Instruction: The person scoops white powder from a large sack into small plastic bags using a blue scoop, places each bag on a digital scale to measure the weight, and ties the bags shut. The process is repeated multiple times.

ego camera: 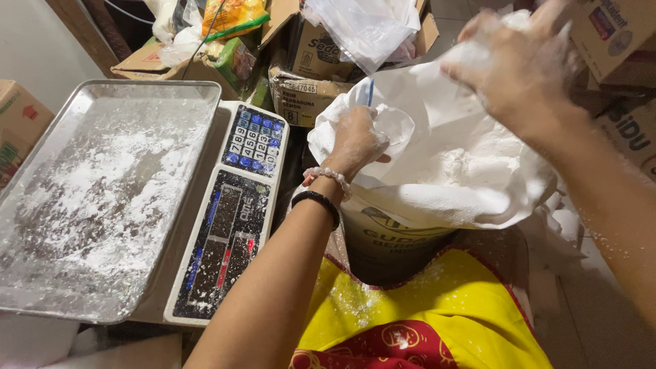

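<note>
Right now both of the person's hands are on the big white sack [451,157] of powder that stands open in front of them, just to the right of the scale. The left hand [355,140] is closed on the near left edge of the sack's mouth, fingers curled tight into a bunched fold of the white liner. The right hand [519,65] is raised at the far right side of the opening, its fingers bent over the liner's upper edge and gripping it; the hand is dusted white all over. Between the two hands the mouth of the sack gapes, and white powder [458,167] shows inside it.

On the left wrist sit a pale bead bracelet [328,175] and a dark band [321,203], one just behind the other. Below the arms a yellow and red apron [424,321] is speckled with powder.

To the left, well apart from the hands, a metal tray [102,198] rests on the weighing scale [229,219], its floor smeared with loose white powder. The scale's keypad [254,140] with blue and white buttons faces the person, and its display panel is also dusted.

Behind the sack, cardboard boxes [307,68] and plastic bags [362,27] are piled close together.
</note>
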